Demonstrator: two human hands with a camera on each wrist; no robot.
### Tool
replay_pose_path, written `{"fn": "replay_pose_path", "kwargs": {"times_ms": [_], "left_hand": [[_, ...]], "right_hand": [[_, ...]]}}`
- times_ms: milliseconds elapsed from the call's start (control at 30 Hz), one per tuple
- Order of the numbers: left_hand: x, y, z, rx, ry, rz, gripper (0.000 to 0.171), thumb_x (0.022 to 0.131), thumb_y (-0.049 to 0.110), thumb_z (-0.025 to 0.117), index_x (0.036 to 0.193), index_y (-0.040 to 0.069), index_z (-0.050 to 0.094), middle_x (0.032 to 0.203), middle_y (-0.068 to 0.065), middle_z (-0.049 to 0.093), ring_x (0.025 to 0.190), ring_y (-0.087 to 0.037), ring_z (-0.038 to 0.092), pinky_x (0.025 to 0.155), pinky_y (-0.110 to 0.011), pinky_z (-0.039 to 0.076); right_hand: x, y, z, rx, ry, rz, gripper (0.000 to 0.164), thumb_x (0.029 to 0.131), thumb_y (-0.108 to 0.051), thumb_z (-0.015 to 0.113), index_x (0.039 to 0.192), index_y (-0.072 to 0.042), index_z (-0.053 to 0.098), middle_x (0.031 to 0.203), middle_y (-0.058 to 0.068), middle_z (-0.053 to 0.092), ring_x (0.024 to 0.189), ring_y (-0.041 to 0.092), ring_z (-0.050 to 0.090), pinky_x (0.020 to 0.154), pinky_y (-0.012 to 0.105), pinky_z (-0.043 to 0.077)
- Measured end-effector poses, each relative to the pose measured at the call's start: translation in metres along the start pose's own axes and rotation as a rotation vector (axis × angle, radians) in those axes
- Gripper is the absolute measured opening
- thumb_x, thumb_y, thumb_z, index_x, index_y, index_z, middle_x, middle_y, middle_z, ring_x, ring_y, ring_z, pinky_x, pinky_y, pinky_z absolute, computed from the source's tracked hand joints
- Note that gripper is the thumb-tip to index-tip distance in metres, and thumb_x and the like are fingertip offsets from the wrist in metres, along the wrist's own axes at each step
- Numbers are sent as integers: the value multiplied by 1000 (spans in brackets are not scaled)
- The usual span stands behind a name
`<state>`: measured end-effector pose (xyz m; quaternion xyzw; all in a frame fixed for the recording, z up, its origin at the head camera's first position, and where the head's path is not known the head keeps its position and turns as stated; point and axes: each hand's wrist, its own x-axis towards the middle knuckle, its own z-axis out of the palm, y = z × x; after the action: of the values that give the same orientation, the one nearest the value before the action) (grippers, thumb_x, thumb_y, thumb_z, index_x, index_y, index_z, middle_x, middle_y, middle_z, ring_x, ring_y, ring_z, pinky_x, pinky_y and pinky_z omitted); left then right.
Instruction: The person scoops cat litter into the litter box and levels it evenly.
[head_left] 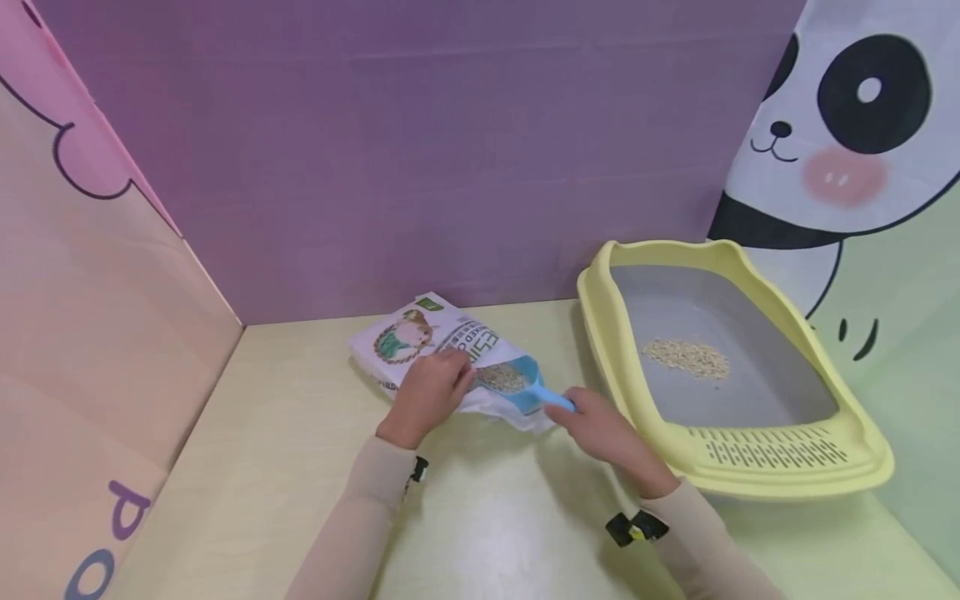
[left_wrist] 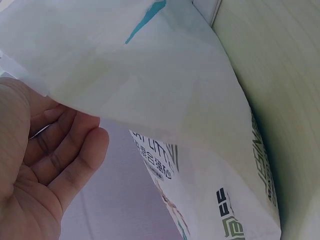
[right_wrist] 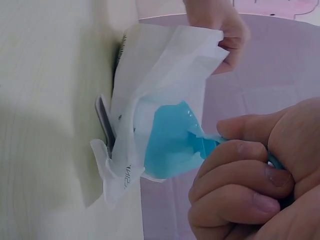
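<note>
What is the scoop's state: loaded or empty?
Loaded: the head view shows granules inside the scoop. Whether it is brim-full, I cannot tell.

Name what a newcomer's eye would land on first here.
In the head view, probably the big yellow tray at right, with a patch of pellets on its grey floor. Next, near the middle, the right hand grips a loaded blue scoop at the white bag's mouth. Then the panda print at upper right.

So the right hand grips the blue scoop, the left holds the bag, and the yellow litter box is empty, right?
The yellow litter box isn't empty: the head view shows a small heap of pellets inside. The rest stands: the right hand grips the blue scoop, and the left hand holds the bag.
</note>
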<state>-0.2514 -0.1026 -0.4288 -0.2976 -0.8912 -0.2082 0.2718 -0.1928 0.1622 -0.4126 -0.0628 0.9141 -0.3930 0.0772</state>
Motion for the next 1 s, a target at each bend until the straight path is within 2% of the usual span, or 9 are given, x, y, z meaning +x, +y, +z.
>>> {"fn": "replay_pose_path", "kwargs": {"times_ms": [267, 533, 833, 1000], "left_hand": [[0, 0, -1, 3, 5, 4, 13, 95, 12, 70, 83, 9, 66, 76, -3, 68, 67, -16, 64, 65, -33, 55], [-1, -1, 0, 6, -2, -6, 15, 96, 14, 69, 82, 10, 66, 74, -1, 65, 65, -14, 61, 64, -31, 54], [-1, 1, -1, 9, 9, -11, 14, 94, 13, 72, 81, 10, 65, 73, 0, 66, 64, -15, 62, 64, -32, 54], [-1, 1, -2, 10, 25, -8, 17, 93, 12, 73, 79, 11, 63, 71, 0, 64, 63, -16, 61, 62, -33, 53]], "right_hand": [[-18, 2, -16, 62, -24, 14, 25, 102, -28, 59, 90, -6, 57, 68, -1, 47, 57, 13, 39, 49, 23, 33], [-37, 8, -27, 190, -47, -14, 26, 101, -25, 60, 85, -6, 53, 65, -3, 42, 55, 10, 36, 49, 22, 31], [-53, 18, -44, 167, -53, -16, 31, 102, -27, 60, 85, -2, 53, 66, -2, 41, 54, 9, 37, 47, 23, 32], [-58, 23, -56, 194, -65, -48, 30, 103, -24, 59, 86, 0, 53, 65, -5, 40, 54, 7, 36, 48, 23, 32]]}}
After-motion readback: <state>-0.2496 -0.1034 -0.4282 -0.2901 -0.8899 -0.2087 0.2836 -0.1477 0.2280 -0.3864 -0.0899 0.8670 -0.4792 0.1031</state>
